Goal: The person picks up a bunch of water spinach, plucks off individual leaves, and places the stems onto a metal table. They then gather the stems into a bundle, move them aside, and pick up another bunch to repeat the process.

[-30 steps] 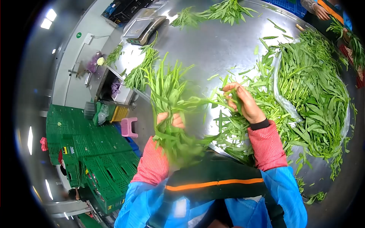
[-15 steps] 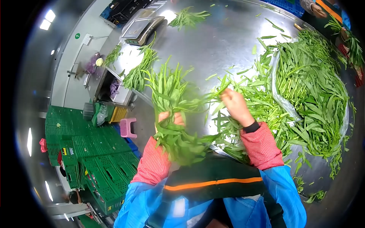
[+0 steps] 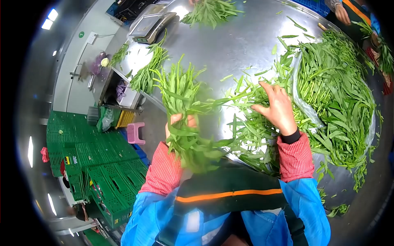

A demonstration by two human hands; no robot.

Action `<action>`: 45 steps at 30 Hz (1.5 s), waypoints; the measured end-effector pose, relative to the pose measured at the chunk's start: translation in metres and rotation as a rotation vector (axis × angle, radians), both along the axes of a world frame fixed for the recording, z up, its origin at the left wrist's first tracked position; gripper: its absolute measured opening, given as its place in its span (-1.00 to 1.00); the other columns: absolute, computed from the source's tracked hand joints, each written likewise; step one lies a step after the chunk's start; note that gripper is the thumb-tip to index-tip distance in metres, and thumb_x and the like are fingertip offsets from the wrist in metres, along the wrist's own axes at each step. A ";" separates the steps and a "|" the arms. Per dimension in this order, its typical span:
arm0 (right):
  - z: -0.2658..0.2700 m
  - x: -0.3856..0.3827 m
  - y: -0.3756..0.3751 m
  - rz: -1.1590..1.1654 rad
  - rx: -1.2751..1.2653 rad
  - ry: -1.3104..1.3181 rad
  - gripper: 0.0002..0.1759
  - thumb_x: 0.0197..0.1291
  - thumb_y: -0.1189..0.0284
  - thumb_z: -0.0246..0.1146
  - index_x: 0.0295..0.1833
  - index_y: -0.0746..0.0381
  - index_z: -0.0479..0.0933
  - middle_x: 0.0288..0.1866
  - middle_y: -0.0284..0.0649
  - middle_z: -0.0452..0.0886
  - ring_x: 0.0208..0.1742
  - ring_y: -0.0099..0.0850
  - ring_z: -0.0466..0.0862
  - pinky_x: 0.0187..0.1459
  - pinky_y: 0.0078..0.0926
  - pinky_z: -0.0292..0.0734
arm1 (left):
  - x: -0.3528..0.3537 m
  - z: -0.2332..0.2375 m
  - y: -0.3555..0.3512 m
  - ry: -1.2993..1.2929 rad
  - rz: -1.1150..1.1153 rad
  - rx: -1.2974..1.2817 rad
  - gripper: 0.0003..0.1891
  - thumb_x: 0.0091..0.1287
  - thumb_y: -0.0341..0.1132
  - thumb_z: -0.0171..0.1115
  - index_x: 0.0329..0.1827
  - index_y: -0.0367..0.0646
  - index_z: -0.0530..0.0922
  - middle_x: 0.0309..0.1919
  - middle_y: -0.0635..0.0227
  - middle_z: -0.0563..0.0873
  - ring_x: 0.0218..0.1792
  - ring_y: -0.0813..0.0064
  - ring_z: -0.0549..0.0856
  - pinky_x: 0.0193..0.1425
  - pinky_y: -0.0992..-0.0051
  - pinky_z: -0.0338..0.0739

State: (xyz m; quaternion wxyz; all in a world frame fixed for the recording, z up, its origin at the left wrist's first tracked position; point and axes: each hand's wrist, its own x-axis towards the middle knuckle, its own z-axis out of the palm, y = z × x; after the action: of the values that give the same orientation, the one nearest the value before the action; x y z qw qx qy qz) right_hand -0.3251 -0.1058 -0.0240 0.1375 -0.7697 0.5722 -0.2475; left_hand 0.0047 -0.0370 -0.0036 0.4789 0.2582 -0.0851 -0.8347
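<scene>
My left hand (image 3: 180,122) is wrapped round a bunch of leafy green stems (image 3: 178,92); the pale stem ends point up and away, and the leaves hang down over the wrist, partly blurred. My right hand (image 3: 279,107) has its fingers spread above the loose greens (image 3: 256,139) on the metal table (image 3: 213,51). Thumb and index finger are apart, with nothing seen between them. To the right of that hand lies a large heap of greens (image 3: 336,90) on a clear plastic sheet (image 3: 301,102).
A scale (image 3: 150,25) stands at the table's far left, near a smaller bunch (image 3: 152,69). Another bunch (image 3: 211,12) lies at the far edge. Green crates (image 3: 115,184) and a pink stool (image 3: 135,133) are on the left. A co-worker's hand (image 3: 342,14) shows at the upper right.
My right hand has moved right and its fingers have spread, letting go of a stem. The left hand keeps its bunch. At the far edge, the bunch looks larger, with fingers now beside it.
</scene>
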 end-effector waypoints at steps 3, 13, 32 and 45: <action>0.016 0.009 0.000 0.127 0.069 -0.485 -0.22 -0.06 0.32 0.44 0.34 0.16 0.36 -0.05 -0.18 0.51 0.04 -0.29 0.50 0.13 -0.32 0.42 | -0.003 0.001 0.001 0.013 -0.004 0.011 -0.72 0.25 -0.15 0.25 -0.40 -0.03 0.32 -0.61 0.59 0.33 -0.60 0.65 0.33 -0.43 0.59 0.37; 0.005 0.033 -0.013 0.188 0.264 -0.698 -0.74 0.11 0.31 0.37 -0.26 0.32 0.66 -0.32 -0.26 0.63 -0.21 -0.43 0.62 -0.15 -0.50 0.49 | -0.018 0.007 0.004 0.081 -0.017 0.054 -0.75 0.26 -0.21 0.24 -0.33 -0.08 0.34 -0.61 0.56 0.29 -0.62 0.65 0.31 -0.51 0.58 0.35; -0.051 -0.001 0.008 0.147 0.789 -1.193 -0.61 0.45 0.17 0.02 -0.17 0.28 0.55 -0.45 -0.31 0.59 -0.48 -0.60 0.51 -0.41 -0.68 0.41 | -0.013 0.003 -0.003 -0.132 0.082 0.065 -0.71 0.23 -0.15 0.25 -0.41 -0.05 0.31 -0.62 0.56 0.33 -0.62 0.64 0.33 -0.44 0.59 0.37; -0.042 0.020 -0.002 0.018 0.788 -1.416 -0.66 0.43 0.17 0.10 -0.14 0.23 0.57 -0.45 -0.45 0.53 -0.44 -0.66 0.48 -0.39 -0.72 0.40 | -0.019 0.017 0.002 -0.176 -0.055 0.061 -0.68 0.10 -0.14 0.26 -0.22 -0.17 0.48 -0.47 0.38 0.47 -0.50 0.51 0.48 -0.49 0.52 0.41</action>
State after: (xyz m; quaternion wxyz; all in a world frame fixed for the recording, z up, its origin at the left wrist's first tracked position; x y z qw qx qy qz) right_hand -0.3052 -0.1075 -0.0656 0.7300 -0.3302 0.3885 -0.4552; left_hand -0.0147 -0.0346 0.0133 0.4383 0.3428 -0.1084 -0.8238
